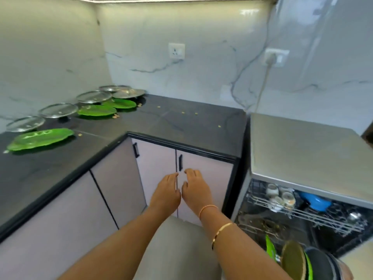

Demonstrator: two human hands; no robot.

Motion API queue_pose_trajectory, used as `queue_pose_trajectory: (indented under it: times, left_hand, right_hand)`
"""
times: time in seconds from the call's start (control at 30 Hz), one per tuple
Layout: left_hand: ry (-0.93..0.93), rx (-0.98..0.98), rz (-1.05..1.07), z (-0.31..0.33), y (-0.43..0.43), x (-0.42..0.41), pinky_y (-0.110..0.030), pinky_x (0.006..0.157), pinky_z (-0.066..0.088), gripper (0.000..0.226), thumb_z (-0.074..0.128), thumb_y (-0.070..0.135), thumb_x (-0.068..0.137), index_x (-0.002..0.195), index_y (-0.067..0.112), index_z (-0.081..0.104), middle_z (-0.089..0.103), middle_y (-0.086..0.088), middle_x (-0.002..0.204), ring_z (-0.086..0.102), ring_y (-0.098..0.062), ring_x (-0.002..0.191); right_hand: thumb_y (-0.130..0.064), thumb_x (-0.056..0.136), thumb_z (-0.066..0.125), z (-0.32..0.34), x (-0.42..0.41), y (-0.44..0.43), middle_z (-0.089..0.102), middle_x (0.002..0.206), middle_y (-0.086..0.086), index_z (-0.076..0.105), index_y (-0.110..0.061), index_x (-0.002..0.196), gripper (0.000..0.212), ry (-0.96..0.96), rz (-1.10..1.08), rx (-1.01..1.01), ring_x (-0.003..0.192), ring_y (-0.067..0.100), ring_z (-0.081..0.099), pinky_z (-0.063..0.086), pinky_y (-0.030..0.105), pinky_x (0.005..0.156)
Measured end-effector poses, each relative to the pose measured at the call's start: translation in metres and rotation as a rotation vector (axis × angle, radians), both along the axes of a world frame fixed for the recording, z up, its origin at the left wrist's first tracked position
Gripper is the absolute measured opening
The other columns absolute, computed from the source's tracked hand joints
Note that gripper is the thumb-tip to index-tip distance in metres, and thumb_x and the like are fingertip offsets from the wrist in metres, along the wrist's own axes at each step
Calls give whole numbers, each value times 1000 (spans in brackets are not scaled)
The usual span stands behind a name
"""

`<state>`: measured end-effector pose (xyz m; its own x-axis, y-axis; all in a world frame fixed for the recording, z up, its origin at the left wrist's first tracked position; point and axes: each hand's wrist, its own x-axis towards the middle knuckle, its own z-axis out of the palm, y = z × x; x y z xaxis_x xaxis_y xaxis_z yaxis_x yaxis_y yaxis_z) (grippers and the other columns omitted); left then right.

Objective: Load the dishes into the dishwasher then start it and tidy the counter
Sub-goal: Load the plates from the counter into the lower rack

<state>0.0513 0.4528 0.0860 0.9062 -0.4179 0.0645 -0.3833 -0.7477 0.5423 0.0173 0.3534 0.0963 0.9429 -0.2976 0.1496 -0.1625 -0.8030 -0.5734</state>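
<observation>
Head view shows the left hand (166,191) and right hand (196,189) just beside each other, fingers relaxed and grasping nothing, in front of the cabinet doors (155,158). Green plates (40,139) and steel plates (58,110) lie along the left stretch of the black tabletop (181,126), with crumbs (116,116) scattered near them. At the right the dishwasher (302,150) stands open: cups (272,189) and a blue bowl (315,202) sit in its upper rack (323,218), and upright plates (292,259) show at the lower right corner.
</observation>
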Motion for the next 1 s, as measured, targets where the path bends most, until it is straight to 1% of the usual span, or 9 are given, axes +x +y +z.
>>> queue_pose_trajectory:
  times: [0.13,0.3,0.37,0.47,0.6,0.7,0.83,0.97,1.0]
  left_hand:
    - [-36,-29,58,18,66,61,-28,111,27,54,48,14,95,145,11,28,32,-6,150,32,-19,137]
    - [-79,-12,164,36,152,132,-27,109,28,54,46,12,94,144,8,28,33,-8,148,34,-20,135]
    - [-81,-10,203,38,181,157,-28,108,28,53,47,12,94,144,8,29,35,-9,147,35,-21,135]
    - [-80,-43,285,39,218,190,-29,106,31,51,47,12,92,141,9,34,39,-8,143,38,-21,132]
    - [-54,-67,388,30,256,231,-29,109,28,52,47,11,92,142,9,33,37,-7,145,34,-20,135]
    - [-31,-82,464,20,281,263,-31,109,28,52,47,12,92,142,9,33,35,-7,146,34,-21,135]
    - [2,-91,594,8,312,323,-33,108,29,53,48,13,92,143,10,31,33,-7,148,34,-21,135]
    - [22,-101,745,0,337,386,-36,107,31,52,49,12,92,142,10,34,37,-8,146,36,-24,133]
    - [21,-103,765,2,338,387,-36,107,31,52,49,12,91,141,8,34,37,-9,146,36,-24,133]
  right_hand:
    - [-8,96,41,17,69,61,46,131,10,44,-9,133,37,-62,5,53,107,26,56,49,29,90]
    - [-5,92,41,25,143,138,47,125,13,47,-7,127,36,-82,89,56,94,29,58,49,33,79]
    - [-5,92,41,26,170,162,47,124,14,47,-6,126,34,-70,123,43,93,30,57,46,32,77]
    - [-7,93,42,28,210,194,46,126,13,46,-7,128,34,-67,181,46,101,29,56,45,30,81]
    - [-8,94,42,25,264,230,45,125,13,48,-7,121,28,-47,276,69,102,28,54,48,36,86]
    - [-5,92,41,19,307,253,46,121,15,48,-5,114,23,-23,326,90,95,27,53,45,33,80]
    - [-6,93,41,12,388,283,44,126,16,48,-4,124,31,1,408,101,104,33,53,40,34,87]
    - [-9,93,44,7,471,314,46,126,17,48,-5,123,31,58,461,158,109,36,52,40,37,92]
    - [-11,93,44,6,474,315,46,127,18,47,-6,125,33,81,467,159,112,36,51,39,38,94]
